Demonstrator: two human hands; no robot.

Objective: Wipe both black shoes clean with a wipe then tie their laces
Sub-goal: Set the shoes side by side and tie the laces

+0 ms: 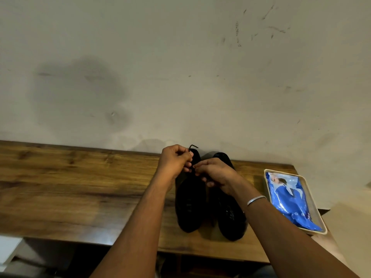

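Two black shoes [208, 199] sit at lower centre; our left hand [175, 160] and right hand [215, 173] pinch a lace [193, 147]; our fingers hide the knot.

Both forearms are bare, no sleeves showing. A thin silver bangle [256, 200] circles the right wrist. No rings visible.

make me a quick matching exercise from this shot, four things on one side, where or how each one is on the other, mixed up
Things:
1. left hand
2. wipes pack
3. bangle
4. right shoe

Places or states:
A. lying in a pale tray at the right end of the table
B. pinching a black lace above the left shoe
C. around the right wrist
D. standing on the table, partly under the right hand

Pairs: 1-B, 2-A, 3-C, 4-D
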